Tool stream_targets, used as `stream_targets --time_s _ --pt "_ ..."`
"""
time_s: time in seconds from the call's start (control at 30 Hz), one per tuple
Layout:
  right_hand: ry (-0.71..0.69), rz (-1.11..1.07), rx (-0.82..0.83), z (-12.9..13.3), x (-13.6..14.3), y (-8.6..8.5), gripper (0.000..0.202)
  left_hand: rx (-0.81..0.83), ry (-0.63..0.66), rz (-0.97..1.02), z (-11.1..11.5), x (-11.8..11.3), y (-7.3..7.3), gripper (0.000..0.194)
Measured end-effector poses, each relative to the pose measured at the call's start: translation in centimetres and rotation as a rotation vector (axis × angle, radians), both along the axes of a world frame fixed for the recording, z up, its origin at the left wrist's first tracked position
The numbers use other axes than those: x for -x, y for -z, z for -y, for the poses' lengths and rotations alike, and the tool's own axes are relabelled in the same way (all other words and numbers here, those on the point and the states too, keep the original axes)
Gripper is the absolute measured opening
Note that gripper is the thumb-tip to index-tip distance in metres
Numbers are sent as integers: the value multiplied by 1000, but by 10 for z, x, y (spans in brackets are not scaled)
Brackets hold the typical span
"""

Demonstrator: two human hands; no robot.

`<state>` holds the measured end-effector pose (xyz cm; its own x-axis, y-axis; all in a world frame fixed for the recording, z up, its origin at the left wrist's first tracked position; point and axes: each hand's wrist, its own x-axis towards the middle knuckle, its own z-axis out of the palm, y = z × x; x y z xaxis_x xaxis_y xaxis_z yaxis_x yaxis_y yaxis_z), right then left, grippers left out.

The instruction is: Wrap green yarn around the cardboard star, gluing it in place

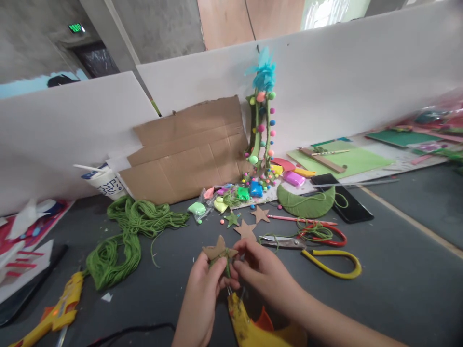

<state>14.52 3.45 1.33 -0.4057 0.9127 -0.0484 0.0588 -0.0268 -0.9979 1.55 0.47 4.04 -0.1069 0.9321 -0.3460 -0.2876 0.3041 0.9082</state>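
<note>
A brown cardboard star (217, 248), partly wrapped in green yarn, is pinched between the thumb and fingers of my left hand (204, 282). My right hand (262, 265) is closed at the star's right point, thumb and forefinger together; what lies between them is too small to make out. Just beyond are two bare cardboard stars (246, 230) and a green-wrapped star (232, 219). Under my hands lies a yellow glue gun (240, 315) with an orange trigger. Scissors (289, 242) with one red and one yellow handle lie to the right, green yarn trailing over them.
Green yarn skeins (115, 260) and another yellow glue gun (65, 308) lie left. Behind stand a paper cup (106, 183), a cardboard sheet (188, 159) and a pompom-covered decoration (262, 125). A yarn-wrapped crescent (306, 202), clay packets (256, 189), a pencil (300, 219) and a phone (349, 207) lie beyond the scissors.
</note>
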Motion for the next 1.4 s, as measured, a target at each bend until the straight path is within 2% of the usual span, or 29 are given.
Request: stream_targets --time_s 0.17,0.3,0.37,0.47,0.53,0.7,0.87,1.07,1.17,1.23,1.4 --pt "73 169 -155 0 -4 -7 16 -18 -4 -5 1 -2 -2 8" --pt "93 243 -255 3 -8 -6 18 -14 -29 89 1 -3 -3 8" --pt "72 350 -414 4 -9 -3 19 -8 -39 140 0 -3 -2 7" --pt "54 629 -770 6 -9 3 21 -9 -46 156 1 -2 0 8" --pt "41 724 -887 6 -9 6 19 -18 -45 124 1 -2 0 7" --pt "-25 755 -941 6 -7 11 17 -17 -51 76 1 -3 -4 6" --pt "-90 769 -969 7 -8 8 9 -11 -65 21 2 -2 -3 8" --pt "-169 745 -988 10 -12 1 10 -63 -78 -187 2 4 -2 18" --pt "-159 711 -979 11 -12 -1 13 -92 -76 -296 1 6 -4 21" --pt "-133 653 -921 10 -11 -4 10 -120 -49 -385 0 7 -5 21" --pt "-151 446 -623 5 -13 -20 19 -139 35 -479 2 4 -6 18"
